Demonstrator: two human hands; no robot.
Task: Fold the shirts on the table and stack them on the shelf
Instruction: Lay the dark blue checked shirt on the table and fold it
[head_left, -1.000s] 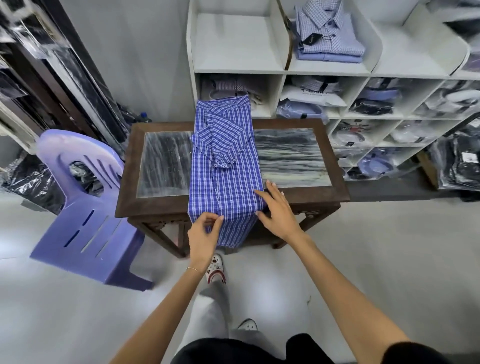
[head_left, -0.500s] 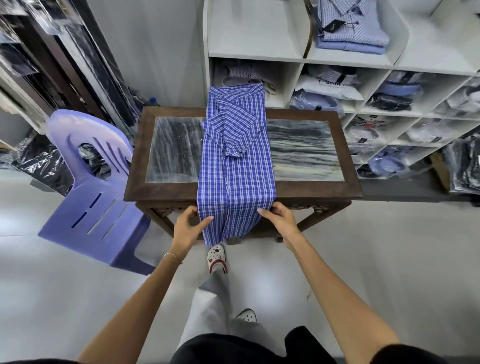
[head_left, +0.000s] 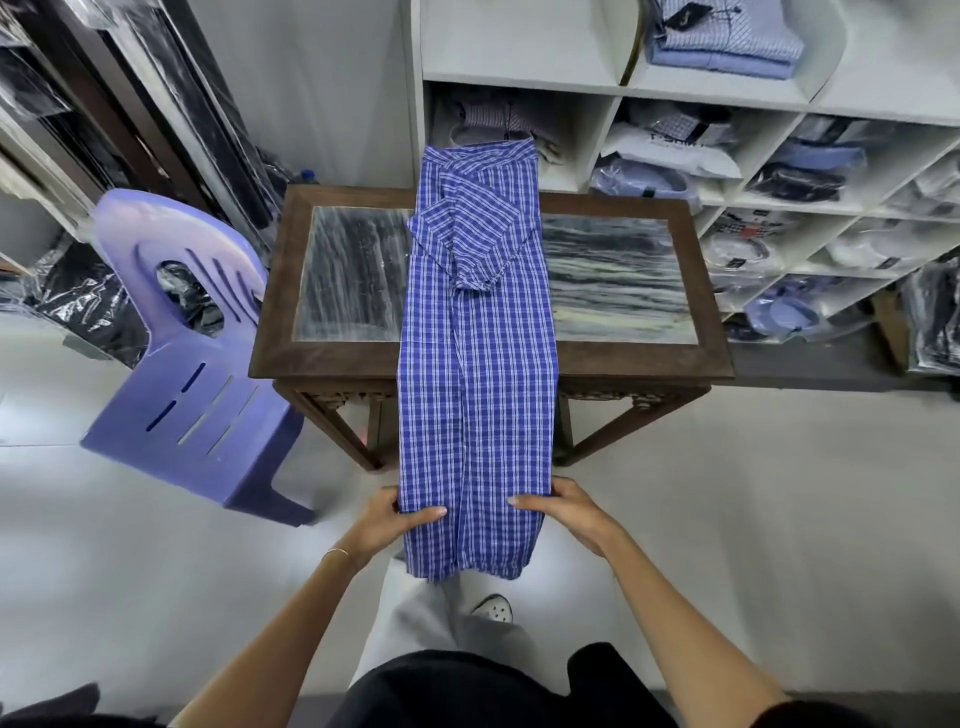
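A blue checked shirt (head_left: 478, 332) lies as a long narrow strip across the middle of the wooden table (head_left: 717, 353), sleeves folded in over its upper part. Its lower end hangs off the table's near edge. My left hand (head_left: 395, 519) grips the left side of that hanging end, thumb on top. My right hand (head_left: 563, 512) grips the right side the same way. Behind the table stands the white shelf (head_left: 613, 88), with folded light-blue shirts (head_left: 727, 39) stacked in an upper compartment.
A purple plastic chair (head_left: 192, 364) stands left of the table. Bagged shirts fill the lower shelf compartments (head_left: 779, 171). Wrapped dark garments lean along the left wall (head_left: 93, 124). My legs and white shoe (head_left: 493, 608) are below the shirt's hem.
Both hands slid down from the table's near edge along the hanging part of the shirt and now hold it near the hem, lifted outward from the table.
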